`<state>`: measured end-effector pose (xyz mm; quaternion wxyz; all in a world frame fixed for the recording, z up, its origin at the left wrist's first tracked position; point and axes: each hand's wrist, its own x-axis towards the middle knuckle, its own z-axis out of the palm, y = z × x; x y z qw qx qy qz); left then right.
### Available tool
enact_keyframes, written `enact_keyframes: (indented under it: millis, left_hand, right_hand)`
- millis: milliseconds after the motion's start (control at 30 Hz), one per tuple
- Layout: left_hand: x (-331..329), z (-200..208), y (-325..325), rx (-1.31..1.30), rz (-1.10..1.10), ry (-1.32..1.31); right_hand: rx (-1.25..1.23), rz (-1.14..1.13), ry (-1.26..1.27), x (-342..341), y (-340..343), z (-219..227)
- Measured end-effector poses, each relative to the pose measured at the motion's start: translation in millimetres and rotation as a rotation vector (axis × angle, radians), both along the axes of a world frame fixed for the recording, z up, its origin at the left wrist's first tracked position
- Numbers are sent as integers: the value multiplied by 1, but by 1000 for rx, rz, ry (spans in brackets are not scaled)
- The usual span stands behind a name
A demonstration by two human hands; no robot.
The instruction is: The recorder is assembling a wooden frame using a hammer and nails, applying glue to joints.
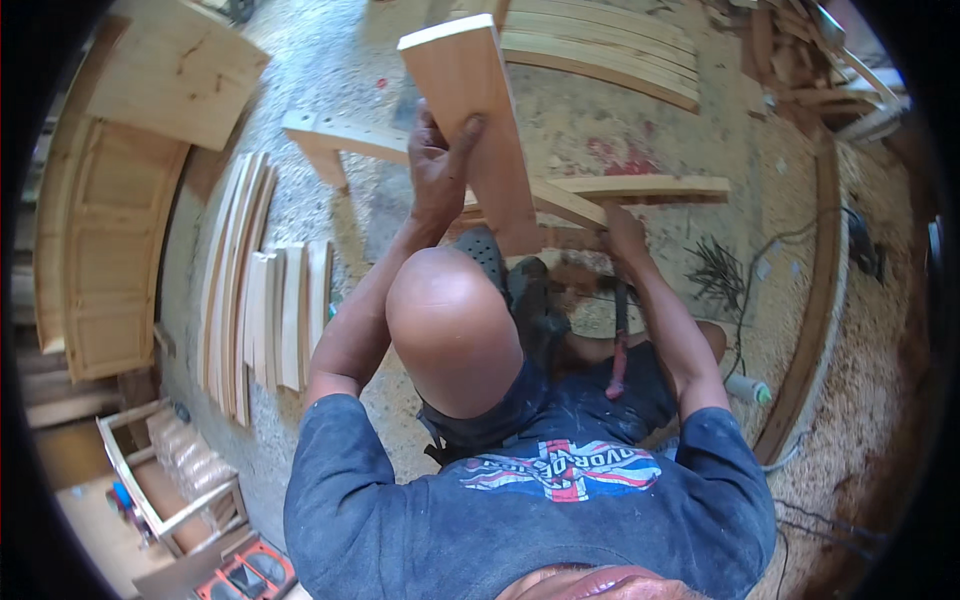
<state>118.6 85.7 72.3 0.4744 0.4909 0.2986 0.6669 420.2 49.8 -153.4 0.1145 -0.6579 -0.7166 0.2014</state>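
My left hand (440, 170) grips a wide wooden board (480, 130) by its left edge, thumb on the face and fingers behind. The board is raised in front of my bent knee, its pale cut end uppermost. My right hand (625, 235) is closed at the end of a wooden strip (568, 205) that slants away behind the board. Below that hand hangs a tool with a dark shaft and a red handle (617, 372); whether my fingers also hold it is hidden. A longer wooden bar (650, 186) lies just beyond.
A pale wooden piece with holes and a leg (350, 137) stands left of the board. Cut slats (285, 315) lie at left, joined planks (600, 50) at the far side. A panelled wooden door (115, 250) is at far left. A cable (745, 310) runs along the right.
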Motion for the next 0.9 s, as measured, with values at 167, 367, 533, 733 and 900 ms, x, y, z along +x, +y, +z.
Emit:
enact_keyframes:
  millis: [167, 367, 533, 733, 900]
  left_hand:
    - [54, -21, -2, -140, -497, 344]
    - [80, -61, 10, 200, -496, 886]
    - [78, -91, 27, 211, -544, 1088]
    - [83, -126, 37, 91, -560, 1495]
    - [70, -131, 33, 107, -547, 1453]
  right_hand:
    - [56, 48, 11, 6, 1, 0]
    - [69, 131, 353, 16, -4, 17]
    - [11, 155, 229, 20, -2, 18]
    - [270, -25, 101, 114, -64, 29]
    - [-332, -1198, 863, 297, -205, 32]
